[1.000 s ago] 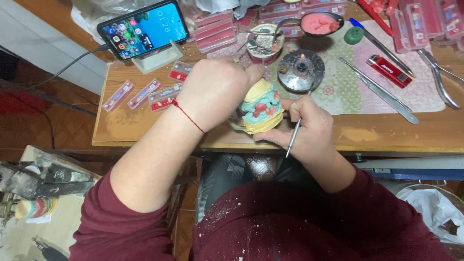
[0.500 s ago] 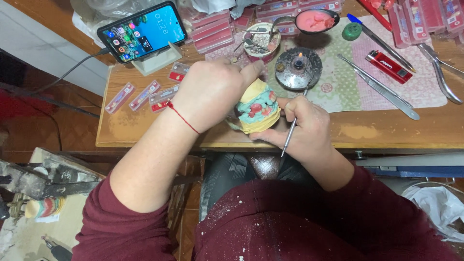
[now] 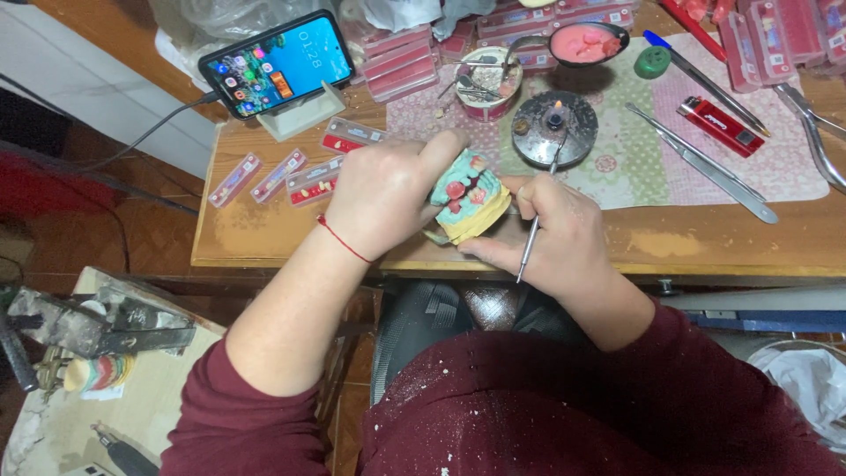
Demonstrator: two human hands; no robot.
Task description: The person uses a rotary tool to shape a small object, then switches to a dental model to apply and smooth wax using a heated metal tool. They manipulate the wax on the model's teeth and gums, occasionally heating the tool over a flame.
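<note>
My left hand (image 3: 385, 196) grips a yellow and teal dental model (image 3: 467, 200) with pink wax patches, thumb pressed on its top. My right hand (image 3: 557, 234) supports the model from the right and holds a thin metal wax tool (image 3: 535, 221), its tip pointing up toward a small lit burner (image 3: 553, 128). Both hands are over the front edge of the wooden table (image 3: 264, 231). A red string bracelet circles my left wrist.
A phone (image 3: 277, 63) on a stand sits at the back left, several clear tooth strips (image 3: 278, 175) beside it. A tin of tools (image 3: 489, 83), a bowl of pink wax (image 3: 587, 43), a red lighter (image 3: 721, 126), tweezers (image 3: 705, 167) and pliers lie right.
The model has been tilted and turned in my left hand. My right hand has swung the metal tool upward, its tip now reaching toward the burner flame.
</note>
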